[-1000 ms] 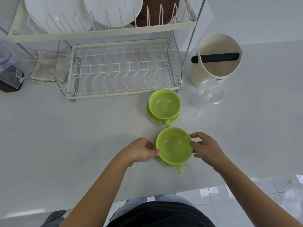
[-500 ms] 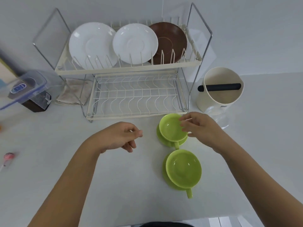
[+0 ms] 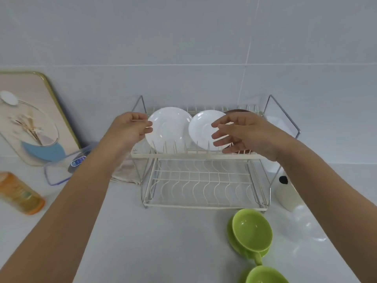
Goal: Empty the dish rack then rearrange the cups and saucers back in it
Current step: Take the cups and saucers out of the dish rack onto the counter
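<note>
Since the earlier frame, both hands have been raised from the green cups to the upper tier of the dish rack (image 3: 195,155), and the view has been tilted upward. The left hand (image 3: 130,129) is held at the 9 o'clock edge of the left white saucer (image 3: 169,128), fingers loosely curled with nothing seen in the grip; whether the rim is touched cannot be told. The right hand (image 3: 242,133) is spread in front of the right white saucer (image 3: 204,129), fingers extended and apart, nothing gripped. A brown saucer (image 3: 240,113) is largely hidden behind that hand. The lower tier is seen bare of dishes. Two green cups on green saucers (image 3: 252,234) are set on the surface (image 3: 163,242) at about 5 o'clock from the rack.

The emptying step is judged unfinished, with three saucers left upright in the slots. Risk lies in the closeness of the saucers: if one is lifted at an angle, its neighbour could be knocked or tipped out of the tines. A thin pinch on a smooth glazed rim could also slip, and the cups below could be struck.
</note>
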